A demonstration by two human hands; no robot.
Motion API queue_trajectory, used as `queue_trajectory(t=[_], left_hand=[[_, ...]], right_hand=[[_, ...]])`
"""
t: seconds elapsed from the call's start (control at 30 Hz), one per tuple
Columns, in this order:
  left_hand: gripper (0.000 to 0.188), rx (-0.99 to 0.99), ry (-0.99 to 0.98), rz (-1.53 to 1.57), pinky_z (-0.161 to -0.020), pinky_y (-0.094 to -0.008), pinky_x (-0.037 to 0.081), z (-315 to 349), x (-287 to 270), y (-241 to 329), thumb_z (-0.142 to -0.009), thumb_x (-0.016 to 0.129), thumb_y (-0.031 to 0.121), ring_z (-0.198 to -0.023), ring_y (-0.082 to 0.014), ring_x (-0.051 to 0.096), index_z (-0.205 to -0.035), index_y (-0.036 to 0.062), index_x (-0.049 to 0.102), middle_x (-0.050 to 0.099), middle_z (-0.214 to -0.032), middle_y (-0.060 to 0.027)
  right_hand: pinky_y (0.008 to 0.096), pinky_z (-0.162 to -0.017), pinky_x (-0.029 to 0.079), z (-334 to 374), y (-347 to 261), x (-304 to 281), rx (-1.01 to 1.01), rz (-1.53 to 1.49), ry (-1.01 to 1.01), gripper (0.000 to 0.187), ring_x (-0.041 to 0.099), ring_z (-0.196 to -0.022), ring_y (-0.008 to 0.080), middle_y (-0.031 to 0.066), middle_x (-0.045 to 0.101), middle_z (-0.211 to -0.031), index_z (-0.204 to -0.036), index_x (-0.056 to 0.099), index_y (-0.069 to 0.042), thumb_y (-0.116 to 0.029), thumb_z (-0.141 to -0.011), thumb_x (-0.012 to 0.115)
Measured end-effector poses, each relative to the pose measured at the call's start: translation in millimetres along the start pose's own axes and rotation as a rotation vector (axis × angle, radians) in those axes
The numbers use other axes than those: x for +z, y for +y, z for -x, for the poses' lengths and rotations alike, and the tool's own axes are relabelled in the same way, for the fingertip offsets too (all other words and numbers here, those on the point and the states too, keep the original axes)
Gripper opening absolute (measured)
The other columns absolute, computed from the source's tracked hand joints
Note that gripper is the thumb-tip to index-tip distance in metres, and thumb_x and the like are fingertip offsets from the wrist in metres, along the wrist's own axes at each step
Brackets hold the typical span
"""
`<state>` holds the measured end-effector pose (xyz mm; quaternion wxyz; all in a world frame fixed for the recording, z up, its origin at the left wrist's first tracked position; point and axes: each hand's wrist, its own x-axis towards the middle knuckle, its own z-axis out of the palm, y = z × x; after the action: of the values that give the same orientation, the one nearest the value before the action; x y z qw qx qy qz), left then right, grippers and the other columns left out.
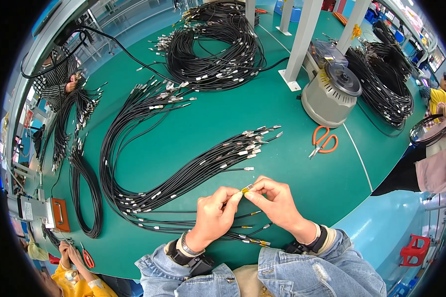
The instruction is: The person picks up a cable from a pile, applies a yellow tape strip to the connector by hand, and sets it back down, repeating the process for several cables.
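Note:
My left hand (215,213) and my right hand (275,202) meet near the table's front edge, both closed in a pinch. Between their fingertips is a small connector (247,188) with a yellow band and a silvery end. Any cable behind it is hidden by my fingers. Several black cables pass under my wrists, and their yellow-banded ends (258,242) lie between my forearms. Just beyond my hands a large curved bundle of black cables (183,180) rests on the green table, its pale connector ends fanned out to the right.
Orange-handled scissors (324,142) lie right, near a grey round machine (329,99) and a metal post (302,44). Coiled cables (213,54) sit at the back, more at the far right (381,84). A looped bundle (86,193) lies left. Co-workers are at both sides.

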<state>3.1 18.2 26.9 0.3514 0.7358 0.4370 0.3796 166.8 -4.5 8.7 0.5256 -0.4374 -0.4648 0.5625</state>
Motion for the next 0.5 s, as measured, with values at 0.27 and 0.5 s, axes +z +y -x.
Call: queue_trajectory(t=[0.27, 0.5], left_hand=[[0.015, -0.222, -0.192, 0.424, -0.04, -0.019, 0.032, -4.7, -11.5, -0.4, -0.092, 0.054, 0.012, -0.044, -0.0043, 0.045, -0.084, 0.0006, 0.058, 0.056, -0.057, -0.0007], [0.019, -0.391, -0.368, 0.546, -0.039, -0.0185, 0.032, -9.6, -18.8, -2.5, -0.095, 0.049, 0.013, -0.043, -0.0039, 0.042, -0.087, 0.0001, 0.06, 0.055, -0.058, -0.0013]], right_hand=[[0.0217, -0.06, 0.039, 0.4, 2.3, 1.4, -0.052, 0.027, 0.015, 0.01, 0.046, -0.068, 0.0068, 0.002, 0.054, -0.08, -0.087, 0.063, 0.002, -0.008, -0.083, 0.064], [0.0242, -0.065, 0.043, 1.0, -4.7, 0.8, -0.166, 0.229, -0.002, 0.006, 0.054, -0.074, 0.0117, 0.0065, 0.056, -0.082, -0.085, 0.06, 0.003, -0.002, -0.082, 0.063]])
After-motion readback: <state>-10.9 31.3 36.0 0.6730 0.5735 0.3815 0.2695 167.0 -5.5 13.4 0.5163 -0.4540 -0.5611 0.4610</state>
